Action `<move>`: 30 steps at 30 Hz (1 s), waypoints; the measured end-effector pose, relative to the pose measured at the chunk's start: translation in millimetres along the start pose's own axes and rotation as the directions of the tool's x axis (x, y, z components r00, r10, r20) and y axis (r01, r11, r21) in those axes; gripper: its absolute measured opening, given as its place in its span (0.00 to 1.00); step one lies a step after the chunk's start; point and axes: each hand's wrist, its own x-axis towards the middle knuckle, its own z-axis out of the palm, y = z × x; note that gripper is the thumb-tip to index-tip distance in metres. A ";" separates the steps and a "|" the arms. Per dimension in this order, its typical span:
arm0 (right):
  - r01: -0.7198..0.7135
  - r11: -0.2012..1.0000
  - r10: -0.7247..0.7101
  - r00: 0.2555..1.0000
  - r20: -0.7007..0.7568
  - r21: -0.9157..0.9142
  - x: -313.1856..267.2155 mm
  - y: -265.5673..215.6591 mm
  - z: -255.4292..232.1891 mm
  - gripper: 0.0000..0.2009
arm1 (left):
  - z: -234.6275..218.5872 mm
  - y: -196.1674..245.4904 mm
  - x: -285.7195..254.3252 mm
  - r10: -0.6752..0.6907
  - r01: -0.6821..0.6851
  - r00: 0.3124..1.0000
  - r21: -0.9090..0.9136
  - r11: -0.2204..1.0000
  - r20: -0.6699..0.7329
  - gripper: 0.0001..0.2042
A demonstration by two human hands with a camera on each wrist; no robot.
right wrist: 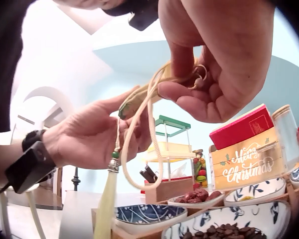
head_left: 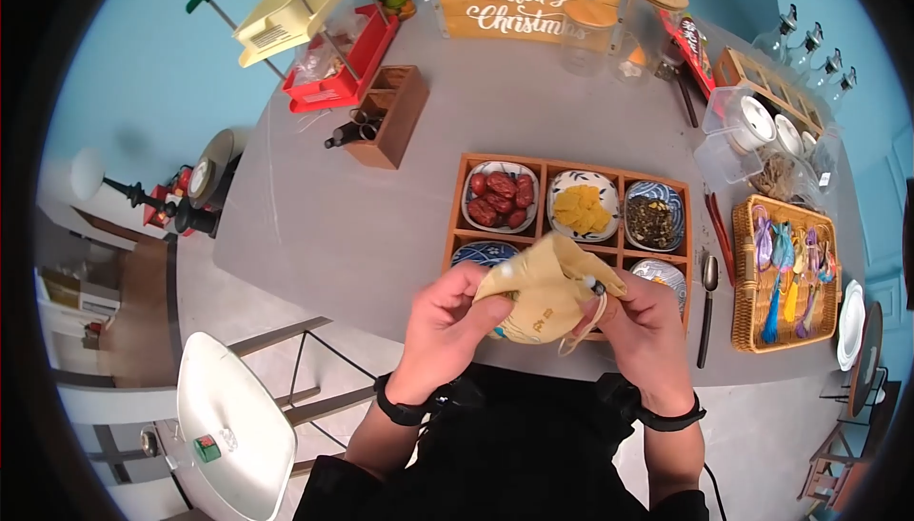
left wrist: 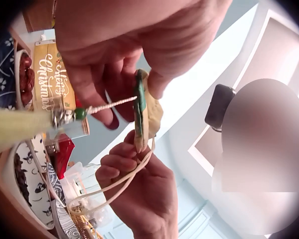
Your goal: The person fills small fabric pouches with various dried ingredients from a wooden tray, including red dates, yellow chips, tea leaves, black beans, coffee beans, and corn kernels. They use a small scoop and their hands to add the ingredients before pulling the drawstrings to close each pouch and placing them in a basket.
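A pale yellow drawstring pouch [head_left: 538, 292] is stretched between both hands, over the front of a compartmented wooden box [head_left: 457, 226]. My left hand [head_left: 443, 321] pinches its left side between thumb and fingers. With its thumb and fingers, my right hand [head_left: 649, 330] grips the other end, near the cord. The cord [right wrist: 157, 159] hangs in a long loop below the right hand. From the pouch's green-trimmed edge dangles a pale yellow tassel [right wrist: 107, 201] with a green bead. Beneath are bowls holding red dates [head_left: 500, 199], yellow pieces [head_left: 583, 209] and dark dried bits [head_left: 651, 222].
A wicker basket [head_left: 741, 302] of colourful tassels lies right of the box, with a spoon [head_left: 709, 302] between. Behind stand a wooden holder [head_left: 395, 121], a tiered rack [head_left: 295, 7], a Merry Christmas crate [head_left: 524, 2] and lidded jars [head_left: 657, 21]. A white chair [head_left: 228, 407] is at left.
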 end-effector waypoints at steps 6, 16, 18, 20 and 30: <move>0.133 0.954 -0.072 0.972 0.222 -0.270 9.7 -5.1 21.0 0.12 | -44.1 33.2 1.9 -0.022 0.014 0.997 -0.102 0.995 -0.076 0.12; 0.101 0.971 -0.157 0.954 -0.256 -0.219 -54.6 13.1 -62.7 0.13 | -141.0 77.4 7.7 0.031 0.037 0.919 0.165 0.986 -0.392 0.16; 0.090 0.966 -0.160 0.945 -0.285 -0.243 -73.8 21.6 -84.0 0.13 | -175.0 46.0 24.2 0.122 0.175 0.878 0.549 0.817 -0.462 0.17; 0.046 0.935 -0.206 0.877 -0.434 -0.352 -93.2 30.0 -103.2 0.13 | -188.4 15.2 24.0 0.286 0.171 0.899 0.867 0.468 -0.331 0.17; -0.244 0.857 -0.092 0.795 -0.600 -0.455 -153.5 20.8 -153.5 0.13 | -195.7 -20.8 42.5 0.009 0.109 0.994 0.994 0.004 -0.109 0.38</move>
